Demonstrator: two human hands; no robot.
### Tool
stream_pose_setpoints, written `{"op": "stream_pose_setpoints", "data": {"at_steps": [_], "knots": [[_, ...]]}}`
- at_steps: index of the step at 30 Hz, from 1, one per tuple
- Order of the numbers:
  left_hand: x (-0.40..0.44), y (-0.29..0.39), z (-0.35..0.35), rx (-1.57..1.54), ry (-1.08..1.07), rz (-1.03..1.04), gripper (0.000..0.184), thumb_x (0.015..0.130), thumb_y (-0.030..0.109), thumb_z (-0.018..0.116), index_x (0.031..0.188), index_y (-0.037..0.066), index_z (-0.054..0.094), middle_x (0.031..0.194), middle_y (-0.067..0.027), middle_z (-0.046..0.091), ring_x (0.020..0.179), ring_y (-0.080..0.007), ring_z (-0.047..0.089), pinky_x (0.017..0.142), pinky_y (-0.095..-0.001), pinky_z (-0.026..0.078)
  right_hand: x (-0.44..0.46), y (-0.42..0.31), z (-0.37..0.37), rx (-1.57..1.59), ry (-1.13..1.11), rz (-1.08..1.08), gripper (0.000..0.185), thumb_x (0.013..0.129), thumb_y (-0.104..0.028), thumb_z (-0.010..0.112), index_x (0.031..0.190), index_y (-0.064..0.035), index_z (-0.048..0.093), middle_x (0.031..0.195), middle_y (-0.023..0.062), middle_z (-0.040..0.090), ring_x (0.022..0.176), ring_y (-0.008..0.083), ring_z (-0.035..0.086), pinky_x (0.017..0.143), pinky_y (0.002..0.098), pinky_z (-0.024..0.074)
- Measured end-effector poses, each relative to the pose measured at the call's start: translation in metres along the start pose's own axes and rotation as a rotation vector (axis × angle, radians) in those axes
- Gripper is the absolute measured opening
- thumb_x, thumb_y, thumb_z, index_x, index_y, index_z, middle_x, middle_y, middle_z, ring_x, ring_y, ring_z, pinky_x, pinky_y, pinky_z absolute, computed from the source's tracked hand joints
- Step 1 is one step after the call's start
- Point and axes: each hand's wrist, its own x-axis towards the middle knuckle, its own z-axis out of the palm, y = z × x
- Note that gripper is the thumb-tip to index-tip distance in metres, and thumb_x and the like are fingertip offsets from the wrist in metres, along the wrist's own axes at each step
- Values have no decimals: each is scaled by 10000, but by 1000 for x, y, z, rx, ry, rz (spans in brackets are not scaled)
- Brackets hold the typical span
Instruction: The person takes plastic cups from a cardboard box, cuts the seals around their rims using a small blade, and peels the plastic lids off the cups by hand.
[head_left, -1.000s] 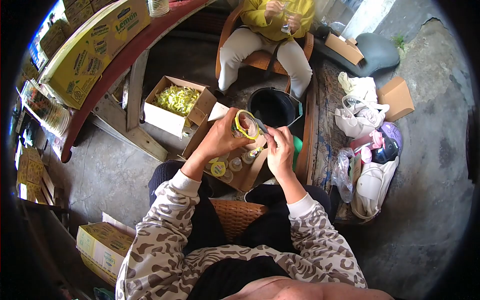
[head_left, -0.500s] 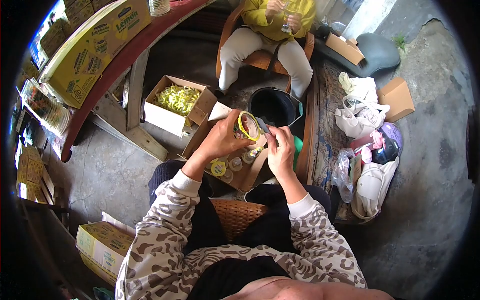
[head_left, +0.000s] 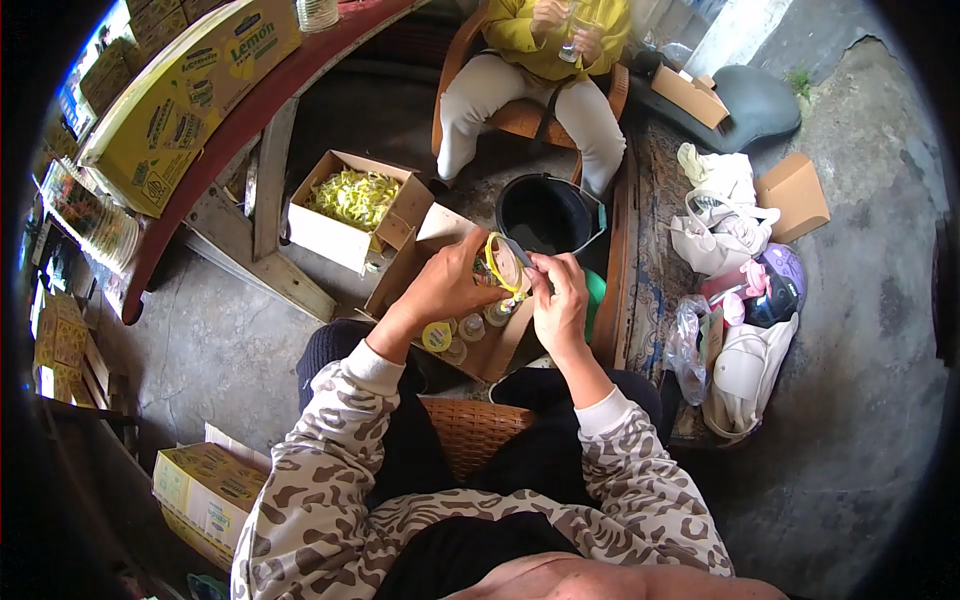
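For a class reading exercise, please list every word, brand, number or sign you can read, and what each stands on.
"Lemon": long yellow carton, upper left.
"Lemon": yellow box, lower left.
Too small or blurred: the smaller print on both, and on the round yellow label.
Yellow-rimmed container: nothing readable.

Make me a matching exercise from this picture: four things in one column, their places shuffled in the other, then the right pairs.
1. Round yellow-rimmed container
2. Thin flat grey tool
3. Round black bucket
4. Heap of thin yellow strips

A. On the floor, near a seated person's pale trousers
B. In the left hand
C. In an open cardboard box
D. In the right hand

Pairs: 1-B, 2-D, 3-A, 4-C.
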Motion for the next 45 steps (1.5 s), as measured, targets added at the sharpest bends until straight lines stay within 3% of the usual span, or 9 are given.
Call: {"op": "stream_pose_setpoints", "data": {"at_steps": [7, 9, 11, 15, 17, 28, 31, 39, 45], "knots": [[3, 7, -5, -54, 72, 21, 604, 692, 239, 854, 1115, 21, 481, 948, -226, 664, 938, -433, 651, 771, -460, 520, 3, -2, -5, 0, 103, 43, 202, 827, -8, 701, 1010, -88, 666, 866, 72, 597, 812, 282, 589, 738, 393, 465], [4, 10, -7, -66, 52, -49, 664, 675, 182, 877, 1191, -7, 504, 1016, -203, 690, 961, -325, 697, 829, -390, 536, 5, -7, -8, -22, 73, -96, 193, 827, -19, 706, 998, -98, 668, 858, 59, 597, 799, 268, 583, 724, 389, 450], [4, 7, -5, -46, 78, -46, 660, 673, 176, 875, 1187, -7, 505, 1018, -204, 690, 963, -323, 698, 830, -389, 536, 5, -7, -7, -71, 62, -150, 179, 829, -26, 708, 983, -105, 665, 858, 49, 599, 793, 259, 582, 711, 387, 443], [4, 5, -5, -33, 96, -38, 664, 671, 169, 874, 1190, -7, 499, 1017, -207, 689, 966, -326, 700, 828, -391, 537, 4, -4, -5, -48, 100, -42, 164, 832, -2, 700, 971, -73, 651, 864, 63, 599, 776, 260, 588, 708, 384, 456], [4, 4, -5, -29, 102, -16, 667, 674, 169, 872, 1194, -8, 493, 1019, -209, 688, 964, -326, 699, 828, -390, 538, 2, -1, -4, 129, 80, 97, 179, 830, 40, 690, 983, -37, 639, 875, 84, 599, 760, 244, 601, 691, 364, 483], [6, 9, -5, -65, 115, -13, 694, 687, 211, 891, 1204, 2, 478, 1035, -190, 671, 978, -327, 685, 843, -395, 533, 3, -8, -4, 160, 100, 53, 178, 829, 36, 711, 980, -24, 640, 892, 89, 611, 771, 218, 616, 652, 335, 508], [5, 14, -6, -86, 172, 32, 658, 683, 173, 844, 1201, 14, 470, 1056, -208, 657, 1001, -396, 654, 841, -428, 526, 2, -7, -5, 122, 118, 15, 182, 822, 27, 715, 975, -44, 648, 884, 84, 617, 780, 232, 607, 685, 346, 500], [2, 14, -10, -74, 216, 187, 645, 675, 111, 765, 1239, 8, 469, 1171, -190, 550, 1124, -379, 531, 983, -436, 437, 4, -3, -9, 100, 210, -66, 172, 828, 13, 715, 972, -47, 643, 895, 92, 633, 813, 264, 603, 724, 355, 485], [5, 6, -13, -38, 192, 260, 755, 643, 75, 803, 1304, -1, 448, 1277, -165, 498, 1202, -314, 537, 1044, -390, 419, 5, -3, -13, 123, 203, -54, 169, 838, 15, 714, 980, -37, 638, 918, 97, 632, 816, 259, 604, 717, 358, 492]]}}
